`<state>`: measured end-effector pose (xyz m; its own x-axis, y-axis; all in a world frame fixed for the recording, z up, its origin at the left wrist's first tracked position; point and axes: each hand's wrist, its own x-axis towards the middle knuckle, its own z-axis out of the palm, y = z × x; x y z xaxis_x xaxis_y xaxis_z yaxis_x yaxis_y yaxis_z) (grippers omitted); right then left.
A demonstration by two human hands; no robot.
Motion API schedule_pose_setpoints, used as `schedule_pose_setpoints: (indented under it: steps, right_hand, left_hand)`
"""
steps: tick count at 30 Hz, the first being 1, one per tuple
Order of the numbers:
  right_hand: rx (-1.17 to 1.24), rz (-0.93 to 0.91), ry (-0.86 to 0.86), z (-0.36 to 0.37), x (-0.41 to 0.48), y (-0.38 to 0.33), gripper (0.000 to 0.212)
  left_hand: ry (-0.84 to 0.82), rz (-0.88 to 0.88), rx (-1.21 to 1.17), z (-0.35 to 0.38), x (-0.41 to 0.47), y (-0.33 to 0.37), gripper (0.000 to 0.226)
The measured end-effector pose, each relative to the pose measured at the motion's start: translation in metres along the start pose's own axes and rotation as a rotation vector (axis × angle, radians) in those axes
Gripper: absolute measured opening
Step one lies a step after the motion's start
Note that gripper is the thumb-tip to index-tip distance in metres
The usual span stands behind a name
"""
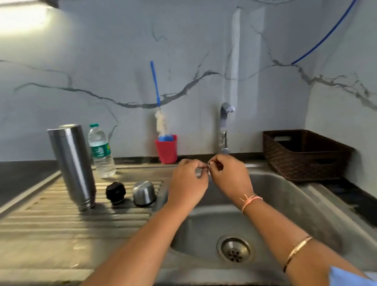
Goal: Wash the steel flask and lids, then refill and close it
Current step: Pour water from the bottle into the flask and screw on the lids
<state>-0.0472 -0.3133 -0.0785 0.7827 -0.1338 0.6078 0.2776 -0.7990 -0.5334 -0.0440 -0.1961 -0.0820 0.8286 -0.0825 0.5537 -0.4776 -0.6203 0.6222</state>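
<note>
Marble wall backs a steel sink [304,212]. At nine o'clock from the hands, the flask [73,167] stands mouth-down on the drainboard [40,217], likely to drain, its brushed steel shiny. The black lid [116,192] and steel cap [143,192] sit just beside it. Left hand [188,182] and right hand [230,175] pinch a small pale thing [208,164] in narrow fingers [195,164].

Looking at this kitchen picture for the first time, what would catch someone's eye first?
The two hands meeting over the sink, in front of the tap: left hand and right hand pinch a small pale thing, too small to identify. Then the tall steel flask standing mouth-down on the draining board at left, a black lid and steel cap beside it.
</note>
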Motion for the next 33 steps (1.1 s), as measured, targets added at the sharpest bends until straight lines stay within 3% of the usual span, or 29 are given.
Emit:
schedule_pose_setpoints:
  steps: [5,8,12,15,19,24,26,30,33]
  right_hand:
    - [0.055,0.000,-0.137,0.044,-0.024,-0.038,0.017]
    - [0.137,0.009,-0.214,0.072,-0.029,-0.062,0.016]
    - [0.300,0.038,-0.334,0.109,-0.023,-0.100,0.016]
    - [0.548,0.202,-0.461,0.130,-0.012,-0.127,0.010]
    - [0.828,0.442,-0.596,0.150,0.013,-0.158,0.008]
    - [0.972,0.578,-0.853,0.168,0.040,-0.188,0.046]
    - [0.983,0.622,-0.958,0.174,0.046,-0.197,0.056]
    - [0.940,0.649,-1.081,0.188,0.052,-0.205,0.073]
    - [0.919,0.672,-1.094,0.191,0.055,-0.203,0.076]
  left_hand:
    - [0.091,-0.184,0.019,-0.042,-0.022,-0.048,0.013]
    - [0.230,-0.295,-0.024,-0.069,-0.026,-0.069,0.012]
    - [0.448,-0.535,-0.148,-0.108,-0.021,-0.096,0.024]
    - [0.516,-0.733,-0.156,-0.131,-0.014,-0.124,0.042]
    - [0.390,-0.872,-0.127,-0.158,0.000,-0.162,0.072]
    - [0.354,-1.024,-0.654,-0.183,0.021,-0.190,0.036]
    - [0.256,-1.107,-0.683,-0.193,0.021,-0.193,0.019]
    - [0.045,-1.128,-0.706,-0.200,0.017,-0.205,0.069]
    - [0.026,-1.081,-0.711,-0.206,0.018,-0.208,0.074]
